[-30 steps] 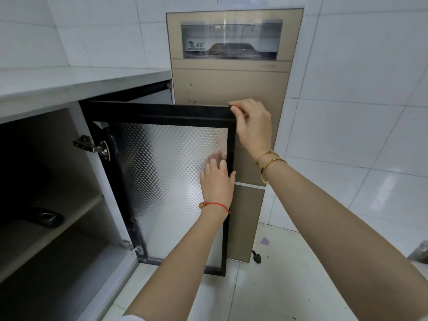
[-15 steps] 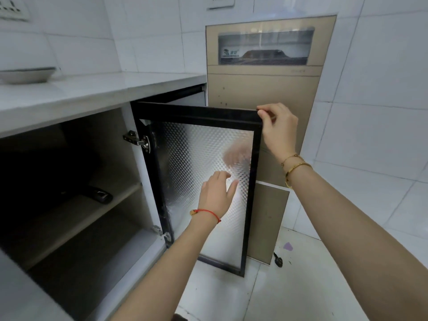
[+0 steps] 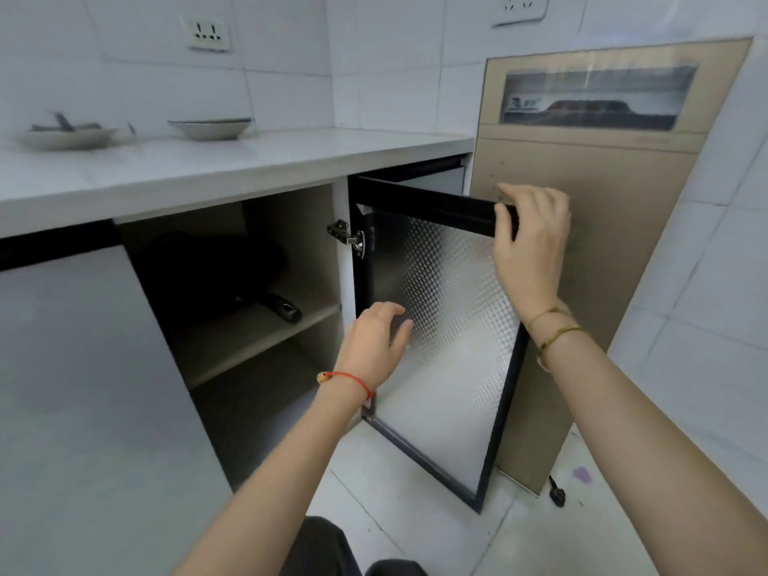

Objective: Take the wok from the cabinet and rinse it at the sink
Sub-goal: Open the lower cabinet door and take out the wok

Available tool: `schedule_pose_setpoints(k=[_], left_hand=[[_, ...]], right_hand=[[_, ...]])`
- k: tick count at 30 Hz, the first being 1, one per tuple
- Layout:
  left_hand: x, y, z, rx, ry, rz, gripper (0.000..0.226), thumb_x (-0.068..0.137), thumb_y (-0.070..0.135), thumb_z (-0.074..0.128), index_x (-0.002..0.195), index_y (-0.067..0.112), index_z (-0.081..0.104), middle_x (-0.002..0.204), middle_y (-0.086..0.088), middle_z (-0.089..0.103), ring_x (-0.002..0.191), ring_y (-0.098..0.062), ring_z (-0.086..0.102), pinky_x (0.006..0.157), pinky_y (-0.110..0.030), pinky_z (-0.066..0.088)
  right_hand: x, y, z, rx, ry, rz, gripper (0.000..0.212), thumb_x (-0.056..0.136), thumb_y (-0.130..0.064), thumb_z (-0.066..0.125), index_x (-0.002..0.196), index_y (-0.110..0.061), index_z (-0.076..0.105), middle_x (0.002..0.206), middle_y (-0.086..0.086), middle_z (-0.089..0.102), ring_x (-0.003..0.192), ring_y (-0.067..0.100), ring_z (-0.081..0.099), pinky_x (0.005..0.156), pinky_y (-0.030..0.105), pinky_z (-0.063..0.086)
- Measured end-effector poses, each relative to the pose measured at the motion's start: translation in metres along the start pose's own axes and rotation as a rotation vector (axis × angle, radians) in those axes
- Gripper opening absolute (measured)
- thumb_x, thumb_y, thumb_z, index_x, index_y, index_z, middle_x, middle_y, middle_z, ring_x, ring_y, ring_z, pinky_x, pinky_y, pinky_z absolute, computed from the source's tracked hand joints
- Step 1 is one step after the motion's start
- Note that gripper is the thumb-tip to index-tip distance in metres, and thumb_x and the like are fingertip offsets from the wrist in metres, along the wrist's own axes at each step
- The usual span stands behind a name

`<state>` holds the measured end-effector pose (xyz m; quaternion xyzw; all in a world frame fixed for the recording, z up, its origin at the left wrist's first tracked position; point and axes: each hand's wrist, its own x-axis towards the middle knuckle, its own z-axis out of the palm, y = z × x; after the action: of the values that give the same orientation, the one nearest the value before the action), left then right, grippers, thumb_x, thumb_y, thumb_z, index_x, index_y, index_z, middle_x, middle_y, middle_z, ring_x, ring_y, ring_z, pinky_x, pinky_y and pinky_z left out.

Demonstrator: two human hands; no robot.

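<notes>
Head view: a small green logo sits on the window of the gold-coloured appliance point(image 3: 598, 251) at right, its writing too blurred to read. The right hand point(image 3: 530, 239) grips the top edge of the open cabinet door point(image 3: 449, 326); the left hand point(image 3: 374, 347) hovers just before its textured panel, fingers loosely spread, holding nothing. Inside the cabinet point(image 3: 257, 338), the wok point(image 3: 216, 272) lies on the upper shelf in deep shadow, only its black handle point(image 3: 284, 308) plain. Two shallow dishes point(image 3: 210, 127) stand on the worktop point(image 3: 208, 164), with wall sockets point(image 3: 208, 33) above.
</notes>
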<state>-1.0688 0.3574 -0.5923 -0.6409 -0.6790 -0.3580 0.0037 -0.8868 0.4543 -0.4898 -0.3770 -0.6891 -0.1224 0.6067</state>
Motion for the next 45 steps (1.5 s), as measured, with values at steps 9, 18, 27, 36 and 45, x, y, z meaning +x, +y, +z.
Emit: schedule_pose_setpoints(k=[9,18,27,36,45], left_hand=[[-0.035,-0.059,-0.06,0.124,0.083,-0.162,0.034,0.099,0.033,0.046,0.126,0.016,0.057,0.125,0.0,0.06,0.115,-0.018,0.058,0.1,-0.041,0.048],[-0.037,-0.135,-0.076,0.118,0.151,-0.328,0.031,0.099,0.031,0.049,0.125,0.016,0.057,0.125,-0.003,0.06,0.112,-0.021,0.06,0.098,-0.042,0.05],[-0.007,-0.188,-0.063,0.006,0.2,-0.446,0.032,0.099,0.03,0.05,0.126,0.015,0.057,0.126,-0.004,0.061,0.115,-0.018,0.06,0.094,-0.024,0.046],[0.035,-0.235,-0.046,-0.215,0.206,-0.651,0.035,0.101,0.027,0.046,0.126,0.006,0.059,0.126,-0.014,0.064,0.119,-0.028,0.059,0.1,-0.032,0.045],[0.084,-0.278,-0.038,-0.922,0.329,-1.023,0.049,0.104,0.037,0.034,0.141,0.007,0.044,0.134,-0.014,0.058,0.123,-0.027,0.056,0.105,-0.035,0.042]], right_hand=[[-0.048,-0.088,0.076,0.327,-0.288,-0.02,0.026,0.097,-0.018,0.053,0.116,-0.008,0.068,0.113,0.006,0.069,0.111,0.025,0.055,0.097,0.04,0.044],[-0.094,-0.135,0.155,0.392,-0.498,0.028,0.027,0.098,-0.024,0.054,0.118,-0.012,0.066,0.114,0.003,0.068,0.113,0.02,0.053,0.098,0.035,0.042],[-0.1,-0.144,0.227,0.451,-0.641,0.065,0.03,0.099,-0.026,0.051,0.123,-0.01,0.062,0.119,0.004,0.065,0.113,0.02,0.052,0.094,0.028,0.042],[-0.11,-0.153,0.307,0.463,-0.856,0.11,0.034,0.097,-0.028,0.055,0.122,-0.007,0.062,0.116,0.012,0.065,0.106,0.027,0.059,0.085,0.032,0.048],[-0.11,-0.17,0.371,0.386,-1.195,0.161,0.04,0.093,-0.034,0.058,0.121,-0.005,0.061,0.121,0.016,0.063,0.11,0.036,0.06,0.091,0.039,0.051]])
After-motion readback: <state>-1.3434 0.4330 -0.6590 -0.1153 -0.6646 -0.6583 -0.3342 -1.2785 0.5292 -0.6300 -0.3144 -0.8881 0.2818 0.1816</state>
